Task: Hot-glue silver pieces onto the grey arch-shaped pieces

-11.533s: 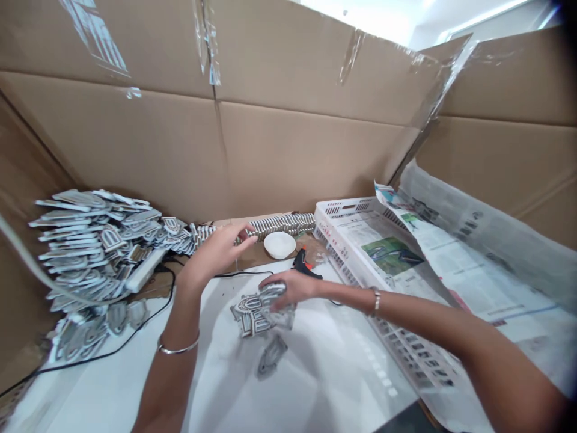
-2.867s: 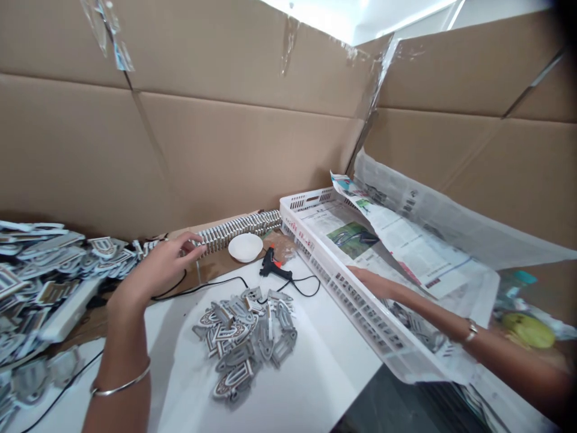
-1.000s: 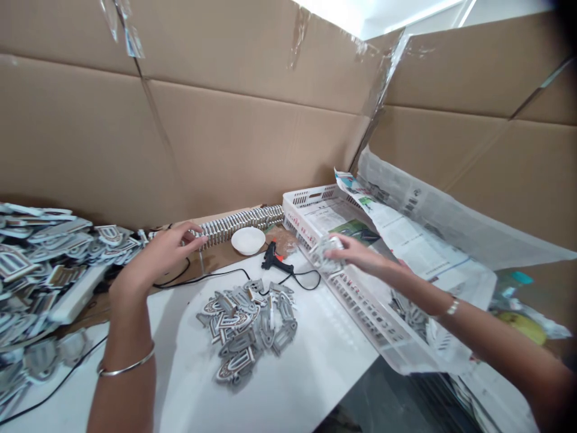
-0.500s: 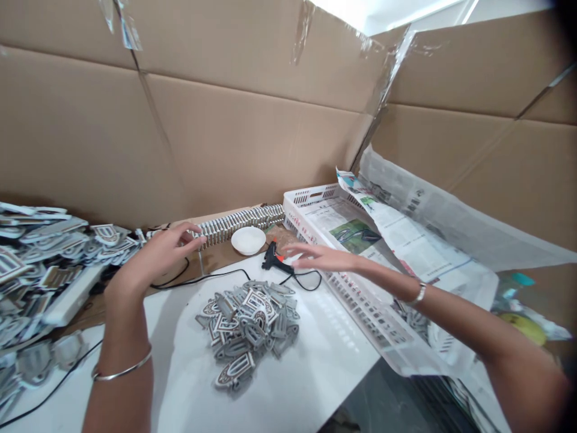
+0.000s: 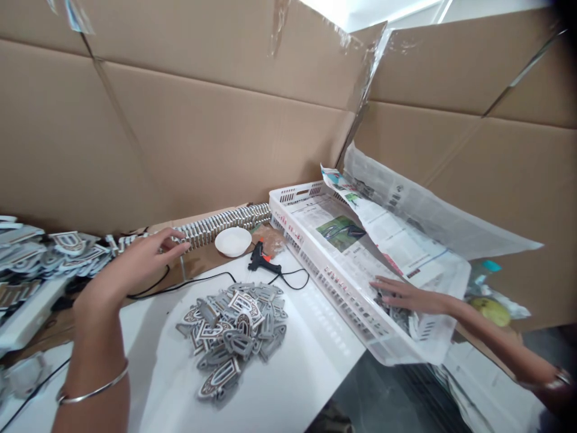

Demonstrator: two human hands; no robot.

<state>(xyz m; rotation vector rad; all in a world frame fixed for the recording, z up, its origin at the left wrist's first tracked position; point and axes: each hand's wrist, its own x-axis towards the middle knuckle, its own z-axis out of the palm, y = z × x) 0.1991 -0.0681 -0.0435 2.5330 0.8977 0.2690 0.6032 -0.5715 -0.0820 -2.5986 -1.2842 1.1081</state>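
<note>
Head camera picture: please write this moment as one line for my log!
left hand: open beside long row of grey-and-white cutouts | right hand: on grey cutouts inside white plastic crate

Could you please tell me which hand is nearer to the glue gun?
The left hand is nearer the glue gun, off to its left; the right hand is farther right, over the crate.
</note>
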